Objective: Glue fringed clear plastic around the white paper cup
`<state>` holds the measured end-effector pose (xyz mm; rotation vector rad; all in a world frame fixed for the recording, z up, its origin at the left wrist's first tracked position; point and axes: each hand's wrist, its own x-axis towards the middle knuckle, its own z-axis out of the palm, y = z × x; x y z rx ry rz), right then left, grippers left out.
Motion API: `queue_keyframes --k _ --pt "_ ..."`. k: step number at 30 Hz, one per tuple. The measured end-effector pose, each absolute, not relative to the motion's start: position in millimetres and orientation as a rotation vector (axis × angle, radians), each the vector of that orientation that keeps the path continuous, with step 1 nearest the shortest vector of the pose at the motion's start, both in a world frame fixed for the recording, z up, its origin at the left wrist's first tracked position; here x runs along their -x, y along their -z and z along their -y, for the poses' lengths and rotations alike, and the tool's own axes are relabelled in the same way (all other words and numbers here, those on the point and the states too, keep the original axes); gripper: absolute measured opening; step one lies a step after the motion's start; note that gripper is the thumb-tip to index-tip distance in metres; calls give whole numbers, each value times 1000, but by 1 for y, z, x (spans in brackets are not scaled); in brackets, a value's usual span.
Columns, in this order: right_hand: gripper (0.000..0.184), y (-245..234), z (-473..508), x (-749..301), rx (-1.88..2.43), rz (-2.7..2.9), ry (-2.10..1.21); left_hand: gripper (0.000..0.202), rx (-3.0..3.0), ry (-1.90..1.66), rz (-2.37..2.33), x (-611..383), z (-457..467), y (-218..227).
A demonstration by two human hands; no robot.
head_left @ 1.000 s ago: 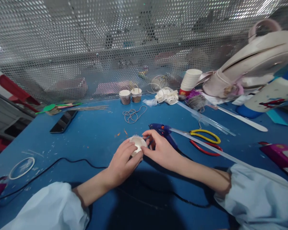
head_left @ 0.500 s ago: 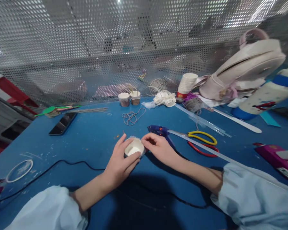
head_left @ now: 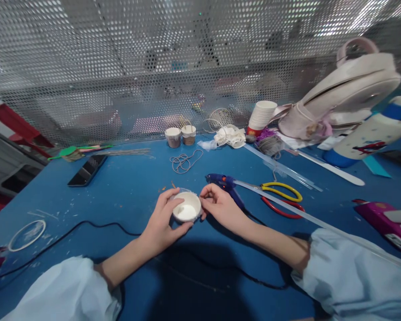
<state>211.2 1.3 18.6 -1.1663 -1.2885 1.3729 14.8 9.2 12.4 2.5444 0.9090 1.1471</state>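
Observation:
A small white paper cup is tilted so that its open mouth faces me, just above or on the blue table. My left hand is curved around its left side, the thumb along the near edge and the fingers on the far edge. At the cup's right side is my right hand, its thumb and fingers pinched together against or close to the wall. Whatever lies between those fingertips is hidden. A blue hot glue gun with a long clear glue stick rests just beyond my right hand.
Scissors with yellow and red handles lie right of the glue gun. Beyond are grey cord, two wrapped cups, stacked paper cups and a bag. A phone lies left; a black cable crosses the table.
The cup has turned slightly and shows more of its inside. My left thumb has shifted down its near side, and my right fingers have bent more tightly beside it.

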Motion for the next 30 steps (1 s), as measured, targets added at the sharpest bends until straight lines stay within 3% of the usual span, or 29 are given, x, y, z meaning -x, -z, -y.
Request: queue_keyframes --k 3,10,13,20,30 --pt "8 -25 4 -214 1203 1382 -1313 55 -2498 -1122 -930 -15 -10 -12" --pt "25 -39 1 -210 1321 1575 -972 53 -2465 -1077 -841 -15 -8 -11" --pt "14 -37 -2 -208 1259 1521 -1073 55 -2452 -1044 -780 -14 -8 -12" --pt "29 -27 -3 -205 1201 1071 -1437 55 -2353 -1017 -833 -14 -7 -9" --pt "14 -20 -5 -206 1213 924 -1587 67 -1834 -955 -1001 -17 -2 -5"
